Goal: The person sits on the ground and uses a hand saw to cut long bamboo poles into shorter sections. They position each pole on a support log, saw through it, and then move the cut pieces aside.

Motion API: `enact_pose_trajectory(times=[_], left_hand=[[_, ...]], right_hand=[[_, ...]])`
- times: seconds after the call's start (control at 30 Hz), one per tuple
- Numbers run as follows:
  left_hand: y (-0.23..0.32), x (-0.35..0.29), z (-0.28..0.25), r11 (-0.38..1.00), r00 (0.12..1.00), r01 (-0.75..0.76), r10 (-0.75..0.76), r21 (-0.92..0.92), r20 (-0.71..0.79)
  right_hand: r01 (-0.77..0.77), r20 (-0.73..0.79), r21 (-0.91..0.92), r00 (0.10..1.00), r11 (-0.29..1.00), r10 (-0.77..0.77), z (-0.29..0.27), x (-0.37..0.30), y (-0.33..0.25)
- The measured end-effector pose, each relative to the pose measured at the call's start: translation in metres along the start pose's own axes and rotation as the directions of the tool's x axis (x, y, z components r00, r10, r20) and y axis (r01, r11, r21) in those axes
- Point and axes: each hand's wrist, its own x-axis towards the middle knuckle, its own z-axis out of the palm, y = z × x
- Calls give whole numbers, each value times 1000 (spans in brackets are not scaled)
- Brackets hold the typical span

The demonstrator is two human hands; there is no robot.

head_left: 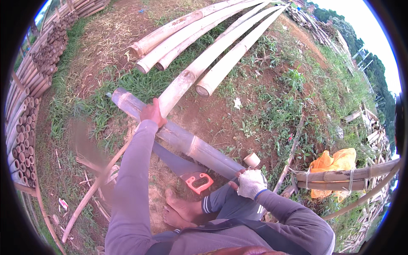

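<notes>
My bare left hand (152, 113) is closed on the near end of a long pale bamboo pole (185, 79). That end rests across a thick grey bamboo pole (182, 138), which slants from upper left to lower right in front of me. At the lower right end of the grey pole is my right hand (251, 183), in a whitish knit glove with bare fingertips. Its fingers curl against the pole end, and their undersides are hidden. Below the grey pole, a handsaw with an orange handle (199, 182) lies near my bare feet, its blade partly under the pole.
Several pale bamboo poles (187, 26) stretch away ahead. A short cut bamboo piece (252, 160) sits beside my right hand. Stacked bamboo (23, 142) lines the left. On the right, a tied bamboo rail (340, 175) stands by an orange mesh sack (333, 160). A thin stick (98, 182) slants at left.
</notes>
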Motion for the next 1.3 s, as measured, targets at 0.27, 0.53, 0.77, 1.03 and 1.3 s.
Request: enact_pose_trajectory(times=[0.27, 0.53, 0.77, 1.03, 1.3], left_hand=[[-45, -52, -55, 881, 942, -184, 284, -436, 178], [-152, -248, -96, 632, 863, 114, 319, -766, 392], [-269, -436, -116, 772, 855, 356, -43, -526, 517], [-342, -560, -95, 915, 920, 389, -380, -106, 96], [-317, -461, -5, 949, 948, 287, -262, 128, -182]], right_hand=[[-28, -47, -15, 999, 999, 28, 3, -8, 2], [45, -249, 668, 954, 743, 167, 37, 86, -9], [103, -41, 663, 994, -741, 101, -100, 262, -105], [-5, 38, 621, 999, -784, 24, -59, 218, -290], [-611, 313, 586, 777, -532, -546, -10, 112, -451]])
